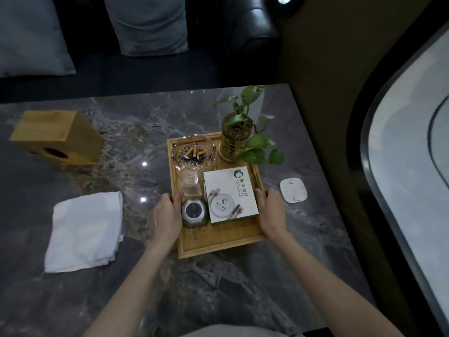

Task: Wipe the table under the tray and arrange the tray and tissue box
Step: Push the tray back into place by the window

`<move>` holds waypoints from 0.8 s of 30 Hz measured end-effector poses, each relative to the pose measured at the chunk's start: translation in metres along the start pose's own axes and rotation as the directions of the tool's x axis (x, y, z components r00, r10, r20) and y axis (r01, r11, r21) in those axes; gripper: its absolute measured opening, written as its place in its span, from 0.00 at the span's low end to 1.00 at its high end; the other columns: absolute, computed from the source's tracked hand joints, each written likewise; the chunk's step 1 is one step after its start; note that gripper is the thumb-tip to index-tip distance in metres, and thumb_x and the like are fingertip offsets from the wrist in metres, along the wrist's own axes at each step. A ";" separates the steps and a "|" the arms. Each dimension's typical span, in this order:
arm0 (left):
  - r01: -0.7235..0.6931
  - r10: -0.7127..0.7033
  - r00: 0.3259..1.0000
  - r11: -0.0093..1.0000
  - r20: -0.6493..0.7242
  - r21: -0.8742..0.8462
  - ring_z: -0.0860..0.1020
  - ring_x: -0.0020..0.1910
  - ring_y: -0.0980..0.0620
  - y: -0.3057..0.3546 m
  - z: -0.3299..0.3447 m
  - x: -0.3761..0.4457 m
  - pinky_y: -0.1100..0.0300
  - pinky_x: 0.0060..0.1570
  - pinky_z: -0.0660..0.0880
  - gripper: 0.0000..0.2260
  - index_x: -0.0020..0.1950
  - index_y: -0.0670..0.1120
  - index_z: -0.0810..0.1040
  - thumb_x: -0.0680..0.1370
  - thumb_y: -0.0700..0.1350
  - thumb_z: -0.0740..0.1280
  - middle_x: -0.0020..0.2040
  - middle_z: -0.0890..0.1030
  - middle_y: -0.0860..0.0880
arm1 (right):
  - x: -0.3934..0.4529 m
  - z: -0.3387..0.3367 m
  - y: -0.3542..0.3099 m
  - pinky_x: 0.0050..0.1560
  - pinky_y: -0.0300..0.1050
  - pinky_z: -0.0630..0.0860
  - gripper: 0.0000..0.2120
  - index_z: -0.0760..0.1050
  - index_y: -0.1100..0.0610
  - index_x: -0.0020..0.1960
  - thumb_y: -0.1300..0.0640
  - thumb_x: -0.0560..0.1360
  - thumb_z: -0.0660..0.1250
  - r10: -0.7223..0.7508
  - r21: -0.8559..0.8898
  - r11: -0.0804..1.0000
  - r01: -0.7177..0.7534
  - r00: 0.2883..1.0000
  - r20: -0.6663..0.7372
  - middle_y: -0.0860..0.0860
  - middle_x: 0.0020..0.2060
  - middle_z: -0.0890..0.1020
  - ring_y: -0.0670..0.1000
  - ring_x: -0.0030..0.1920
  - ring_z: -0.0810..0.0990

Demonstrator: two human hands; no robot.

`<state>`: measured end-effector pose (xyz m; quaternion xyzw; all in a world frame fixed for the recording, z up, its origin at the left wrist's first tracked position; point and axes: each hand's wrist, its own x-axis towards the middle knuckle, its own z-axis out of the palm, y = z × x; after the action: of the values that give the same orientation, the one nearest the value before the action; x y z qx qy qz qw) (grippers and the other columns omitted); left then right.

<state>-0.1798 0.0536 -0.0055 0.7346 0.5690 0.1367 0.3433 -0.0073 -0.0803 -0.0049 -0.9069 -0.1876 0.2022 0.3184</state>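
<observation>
A wooden tray sits on the dark marble table, right of centre. It carries a glass ashtray with cigarette butts, a potted green plant, a clear holder, a round silver object and a white printed box. My left hand grips the tray's left rim and my right hand grips its right rim. A wooden tissue box lies tipped at the far left. A folded white cloth lies on the table left of the tray.
A small white rounded pad lies on the table just right of the tray. A dark sofa with grey cushions runs behind the table. A brown wall and a curved window border the table's right edge.
</observation>
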 end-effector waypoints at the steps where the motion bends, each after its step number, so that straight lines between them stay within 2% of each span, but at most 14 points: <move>1: -0.003 0.003 1.000 1.000 -0.008 -0.006 0.76 0.43 0.37 0.008 0.006 -0.002 0.49 0.40 0.69 0.17 0.44 0.35 0.72 0.80 0.49 0.55 0.44 0.79 0.35 | 0.005 -0.008 0.004 0.40 0.47 0.63 0.13 0.71 0.61 0.43 0.53 0.79 0.58 -0.005 -0.002 1.000 0.005 1.000 -0.007 0.58 0.42 0.77 0.56 0.42 0.74; 5: 0.004 -0.004 1.000 0.999 -0.007 -0.033 0.76 0.43 0.39 0.040 0.030 -0.011 0.49 0.42 0.69 0.18 0.46 0.35 0.73 0.80 0.50 0.54 0.44 0.78 0.36 | 0.022 -0.041 0.019 0.38 0.45 0.63 0.12 0.69 0.60 0.40 0.54 0.78 0.59 -0.028 0.006 1.000 0.028 0.999 -0.026 0.56 0.38 0.76 0.56 0.40 0.75; 10: -0.004 0.006 1.000 0.995 0.017 -0.096 0.75 0.41 0.41 0.072 0.061 -0.020 0.49 0.41 0.71 0.17 0.45 0.37 0.73 0.80 0.50 0.55 0.43 0.78 0.38 | 0.043 -0.075 0.045 0.41 0.44 0.64 0.13 0.74 0.65 0.47 0.55 0.78 0.59 -0.046 0.022 0.999 0.048 0.997 -0.062 0.62 0.45 0.79 0.61 0.46 0.77; 15: -0.013 0.019 0.998 0.994 0.057 -0.105 0.74 0.39 0.45 0.096 0.089 -0.022 0.54 0.37 0.67 0.14 0.43 0.41 0.71 0.80 0.50 0.55 0.41 0.77 0.41 | 0.056 -0.095 0.068 0.40 0.45 0.66 0.14 0.74 0.67 0.50 0.55 0.79 0.59 -0.027 0.008 1.000 0.028 0.996 -0.086 0.65 0.47 0.79 0.62 0.46 0.78; 20: -0.008 0.015 0.996 0.997 0.091 -0.077 0.75 0.41 0.43 0.110 0.111 -0.022 0.54 0.38 0.66 0.13 0.42 0.41 0.70 0.80 0.48 0.55 0.40 0.76 0.42 | 0.068 -0.105 0.086 0.39 0.44 0.65 0.15 0.74 0.68 0.49 0.56 0.79 0.58 0.013 -0.015 1.000 -0.014 0.997 -0.081 0.66 0.48 0.79 0.63 0.47 0.78; 24: -0.003 0.009 0.995 0.998 0.096 -0.063 0.76 0.42 0.41 0.116 0.127 -0.018 0.53 0.38 0.67 0.13 0.42 0.40 0.71 0.80 0.48 0.56 0.41 0.76 0.41 | 0.075 -0.105 0.100 0.39 0.45 0.68 0.14 0.73 0.69 0.48 0.57 0.80 0.56 0.037 -0.010 0.999 -0.037 0.996 -0.079 0.65 0.47 0.78 0.63 0.46 0.79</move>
<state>-0.0240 -0.0211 -0.0181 0.7310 0.5448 0.1200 0.3930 0.1283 -0.1708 -0.0131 -0.9194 -0.1591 0.1708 0.3166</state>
